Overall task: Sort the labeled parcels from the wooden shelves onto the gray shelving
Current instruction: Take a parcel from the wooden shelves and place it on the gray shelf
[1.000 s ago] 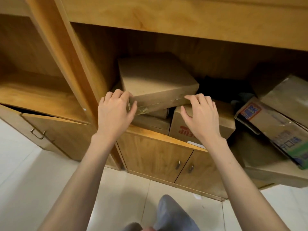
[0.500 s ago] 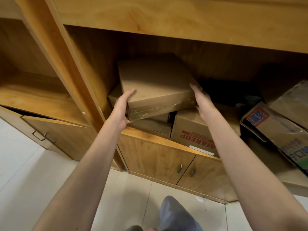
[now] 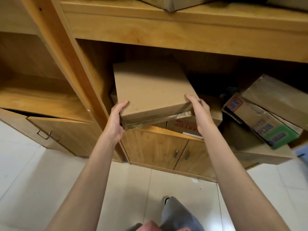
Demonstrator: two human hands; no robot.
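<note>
Your left hand (image 3: 115, 120) and right hand (image 3: 199, 110) clamp the flat cardboard box (image 3: 153, 89) by its near corners; pull toward yourself.

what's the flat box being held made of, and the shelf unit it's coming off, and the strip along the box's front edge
The flat box, gripped by the left hand and right hand, looks like plain matte brown cardboard, with no print showing. The shelf unit appears to be wood or wood veneer: honey colour, visible grain, slight sheen. The strip looks like clear packing tape, glossy and wrinkled.
</note>
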